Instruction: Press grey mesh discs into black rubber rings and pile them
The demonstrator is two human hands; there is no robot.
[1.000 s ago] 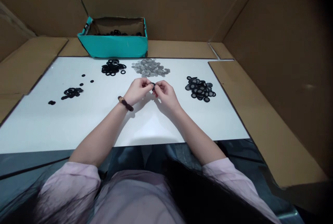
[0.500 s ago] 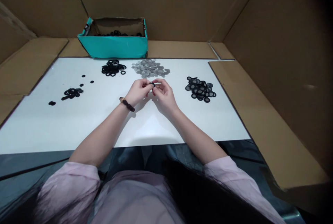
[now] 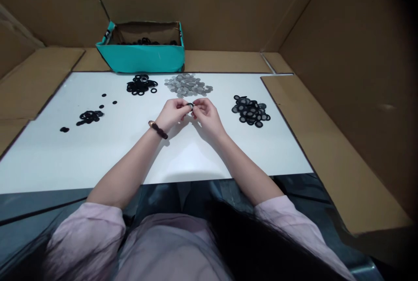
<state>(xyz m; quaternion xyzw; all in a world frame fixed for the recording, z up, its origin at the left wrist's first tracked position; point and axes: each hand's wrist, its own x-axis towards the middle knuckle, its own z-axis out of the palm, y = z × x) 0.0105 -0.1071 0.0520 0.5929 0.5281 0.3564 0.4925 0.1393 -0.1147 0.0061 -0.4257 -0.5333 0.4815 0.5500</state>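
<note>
Black ring [image 3: 191, 106] pinched between left hand [image 3: 174, 113] and right hand [image 3: 205, 115], above the white worktop [image 3: 98, 150]; fingertip grip looks thin, so a slip could drop it among grey discs [image 3: 187, 85].

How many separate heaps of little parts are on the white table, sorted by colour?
Black heaps: 3, rings by the box, one at the left, one at the right
Grey disc heap: 1
Total: 4
</note>
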